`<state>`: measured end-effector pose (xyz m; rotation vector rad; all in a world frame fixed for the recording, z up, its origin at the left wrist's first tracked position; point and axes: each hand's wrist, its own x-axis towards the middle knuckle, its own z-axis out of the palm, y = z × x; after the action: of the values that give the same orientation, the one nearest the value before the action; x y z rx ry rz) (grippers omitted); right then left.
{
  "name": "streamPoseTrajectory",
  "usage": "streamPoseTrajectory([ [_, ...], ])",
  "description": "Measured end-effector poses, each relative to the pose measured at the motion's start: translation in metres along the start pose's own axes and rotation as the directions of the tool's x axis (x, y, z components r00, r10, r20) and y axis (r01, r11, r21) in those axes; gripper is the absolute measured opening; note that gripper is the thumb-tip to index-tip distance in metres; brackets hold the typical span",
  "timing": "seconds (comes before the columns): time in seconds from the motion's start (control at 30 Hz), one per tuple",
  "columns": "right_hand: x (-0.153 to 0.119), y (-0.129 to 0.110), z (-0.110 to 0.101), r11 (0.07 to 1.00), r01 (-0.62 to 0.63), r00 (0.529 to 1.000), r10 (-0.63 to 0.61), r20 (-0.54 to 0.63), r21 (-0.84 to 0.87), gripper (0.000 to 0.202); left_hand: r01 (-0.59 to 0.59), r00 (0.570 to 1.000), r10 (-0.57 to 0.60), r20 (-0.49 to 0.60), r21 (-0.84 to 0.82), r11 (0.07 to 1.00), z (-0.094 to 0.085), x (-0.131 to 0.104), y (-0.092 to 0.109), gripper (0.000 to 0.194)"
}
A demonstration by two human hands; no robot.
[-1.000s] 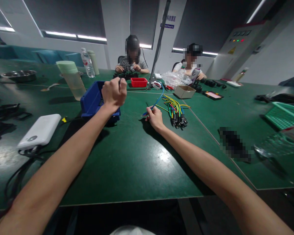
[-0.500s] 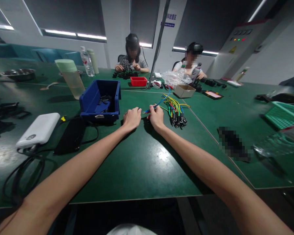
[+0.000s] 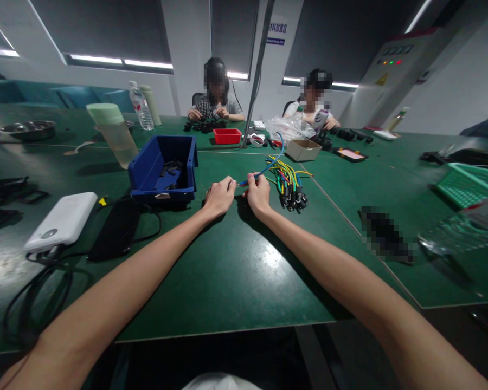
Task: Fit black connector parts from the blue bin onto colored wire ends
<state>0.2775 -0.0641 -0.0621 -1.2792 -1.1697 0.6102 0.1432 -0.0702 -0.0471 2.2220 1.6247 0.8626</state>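
Thumb and fingers of my right hand are closed on a blue wire, which loops up and back behind the hand. From the grip, the wire's metal terminal end points left. My left hand is closed in a pinch right at that end; whatever its fingers hold is hidden. Just right of my right hand lies a bundle of yellow, green, red and blue wires with black ends. A blue bin with small black parts inside stands left of my left hand.
A white power bank and a black phone with cables lie at left. Behind the bin stand a green-lidded bottle and a water bottle. A red tray and cardboard box lie ahead. Two people sit across; a green basket is at right.
My left fingertips have come closer to the wire's terminal end, now meeting it. The blue wire's loop stands a little higher. The view has shifted slightly.
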Motion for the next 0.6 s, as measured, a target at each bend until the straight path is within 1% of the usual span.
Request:
streamPoseTrajectory([
  [0.1,0.0004,0.0010,0.0004,1.000,0.003,1.000,-0.003,0.000,0.021,0.028,-0.009,1.000,0.009,0.005,0.004,1.000,0.0026,0.0016,-0.0020,0.039],
  [0.27,0.0001,0.0007,0.0019,0.998,0.010,1.000,-0.011,0.015,0.065,0.027,-0.010,1.000,0.010,-0.026,-0.006,1.000,0.0076,0.0045,-0.0055,0.039],
  [0.6,0.0007,0.0017,0.0029,0.997,0.023,0.996,-0.029,0.080,0.079,0.028,-0.019,0.999,0.016,-0.039,-0.086,0.996,0.0067,0.0071,-0.0080,0.035],
])
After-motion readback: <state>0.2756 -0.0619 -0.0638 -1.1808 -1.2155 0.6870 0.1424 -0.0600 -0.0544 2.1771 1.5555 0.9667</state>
